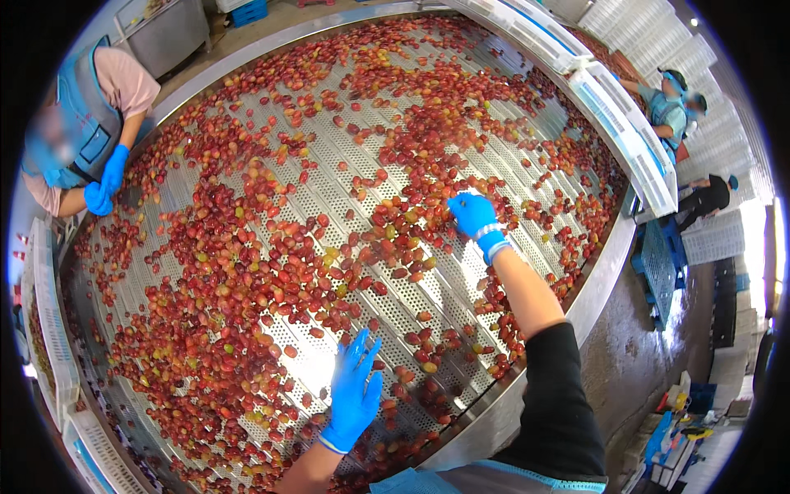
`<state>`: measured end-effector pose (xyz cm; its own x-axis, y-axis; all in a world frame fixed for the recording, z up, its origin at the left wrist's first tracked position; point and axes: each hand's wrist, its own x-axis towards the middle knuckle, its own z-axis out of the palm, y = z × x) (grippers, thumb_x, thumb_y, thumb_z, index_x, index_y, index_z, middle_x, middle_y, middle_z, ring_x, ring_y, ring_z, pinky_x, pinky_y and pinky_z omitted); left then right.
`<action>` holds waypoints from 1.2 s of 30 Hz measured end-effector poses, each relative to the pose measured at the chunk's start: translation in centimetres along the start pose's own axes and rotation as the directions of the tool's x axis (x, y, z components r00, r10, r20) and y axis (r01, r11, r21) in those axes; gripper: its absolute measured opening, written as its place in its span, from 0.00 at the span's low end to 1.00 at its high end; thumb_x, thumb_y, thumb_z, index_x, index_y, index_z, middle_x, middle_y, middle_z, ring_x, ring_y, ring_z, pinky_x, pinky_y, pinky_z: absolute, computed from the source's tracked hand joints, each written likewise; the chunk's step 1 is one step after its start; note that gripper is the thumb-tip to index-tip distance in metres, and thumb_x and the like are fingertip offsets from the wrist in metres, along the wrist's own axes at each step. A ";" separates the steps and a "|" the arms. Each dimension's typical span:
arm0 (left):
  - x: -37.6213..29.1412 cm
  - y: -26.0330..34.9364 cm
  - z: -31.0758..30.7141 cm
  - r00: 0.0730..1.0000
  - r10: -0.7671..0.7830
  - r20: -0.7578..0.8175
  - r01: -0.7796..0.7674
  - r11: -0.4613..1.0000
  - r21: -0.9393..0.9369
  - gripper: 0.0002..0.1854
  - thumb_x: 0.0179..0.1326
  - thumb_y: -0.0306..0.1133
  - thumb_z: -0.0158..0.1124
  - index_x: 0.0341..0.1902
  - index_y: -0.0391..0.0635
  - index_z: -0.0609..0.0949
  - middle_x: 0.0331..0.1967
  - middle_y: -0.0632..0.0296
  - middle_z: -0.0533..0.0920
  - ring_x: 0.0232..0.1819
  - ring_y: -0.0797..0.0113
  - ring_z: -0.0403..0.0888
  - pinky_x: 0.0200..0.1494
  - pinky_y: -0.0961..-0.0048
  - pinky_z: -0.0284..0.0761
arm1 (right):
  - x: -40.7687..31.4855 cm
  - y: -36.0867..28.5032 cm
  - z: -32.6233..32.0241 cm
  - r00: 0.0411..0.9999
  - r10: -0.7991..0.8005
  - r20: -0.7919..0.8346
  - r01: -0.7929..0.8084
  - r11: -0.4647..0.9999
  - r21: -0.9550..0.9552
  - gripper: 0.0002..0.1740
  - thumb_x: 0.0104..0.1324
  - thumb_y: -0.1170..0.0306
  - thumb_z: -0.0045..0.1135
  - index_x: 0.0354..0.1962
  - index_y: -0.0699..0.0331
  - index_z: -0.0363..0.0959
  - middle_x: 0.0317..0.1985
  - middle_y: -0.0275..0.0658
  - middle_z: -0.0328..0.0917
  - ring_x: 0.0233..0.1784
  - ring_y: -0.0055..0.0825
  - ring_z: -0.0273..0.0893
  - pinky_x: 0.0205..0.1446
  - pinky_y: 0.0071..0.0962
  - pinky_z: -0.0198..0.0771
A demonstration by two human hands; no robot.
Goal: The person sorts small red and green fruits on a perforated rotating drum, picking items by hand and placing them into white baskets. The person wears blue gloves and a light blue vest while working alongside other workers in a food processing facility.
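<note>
Small oval fruits point(247, 272), mostly red with some yellow-green, lie loose over a perforated metal slat belt point(330, 160). They look like grapes. My left hand point(355, 395), in a blue glove, hovers low over the near part of the belt. Its fingers are spread, with nothing in them. Farther out and to the right, my right hand point(474, 219) reaches over the belt, also gloved in blue, with a pale band at the wrist. Its fingers curl down beside a cluster of fruits. Whether a fruit is between those fingertips is hidden.
A metal rim point(608, 262) borders the belt. Across at the left stands a co-worker point(92, 117) with gloved hands together. White plastic crates point(617, 126) line the far right side; more people point(669, 108) work beyond. A blue pallet point(657, 272) lies on the wet floor.
</note>
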<state>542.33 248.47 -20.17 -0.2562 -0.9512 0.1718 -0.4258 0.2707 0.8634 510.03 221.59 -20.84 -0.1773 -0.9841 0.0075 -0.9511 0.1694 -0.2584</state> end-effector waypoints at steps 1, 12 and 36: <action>1.4 0.3 0.5 0.998 0.007 -0.065 -0.009 0.999 -0.041 0.30 0.74 0.35 0.56 0.77 0.39 0.70 0.79 0.44 0.67 0.79 0.41 0.65 0.82 0.43 0.52 | -2.3 -1.6 -0.4 0.978 0.062 0.198 -0.136 0.913 0.385 0.19 0.71 0.52 0.62 0.45 0.59 0.87 0.41 0.47 0.88 0.41 0.42 0.88 0.45 0.39 0.82; 8.9 -4.3 1.4 0.958 0.152 -0.245 -0.121 0.983 0.137 0.26 0.79 0.31 0.50 0.75 0.31 0.68 0.78 0.37 0.65 0.74 0.34 0.68 0.78 0.46 0.60 | -8.4 -4.3 2.4 0.753 -0.564 0.338 -0.560 -0.281 0.779 0.15 0.79 0.56 0.51 0.41 0.60 0.73 0.36 0.35 0.76 0.30 0.24 0.74 0.33 0.26 0.72; 2.1 -5.0 1.1 0.984 -0.103 0.147 0.084 0.987 0.134 0.16 0.56 0.28 0.69 0.49 0.38 0.83 0.75 0.40 0.70 0.63 0.41 0.74 0.72 0.41 0.61 | 24.7 0.3 3.5 0.900 0.382 0.209 -0.401 0.914 0.054 0.31 0.67 0.47 0.69 0.51 0.67 0.85 0.45 0.48 0.89 0.45 0.41 0.89 0.56 0.48 0.80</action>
<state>542.99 245.31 -24.64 -0.3359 -0.9418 0.0100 -0.5583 0.2076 0.8033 506.26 197.18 -24.13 -0.4705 -0.8321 -0.2936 -0.7849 0.5467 -0.2917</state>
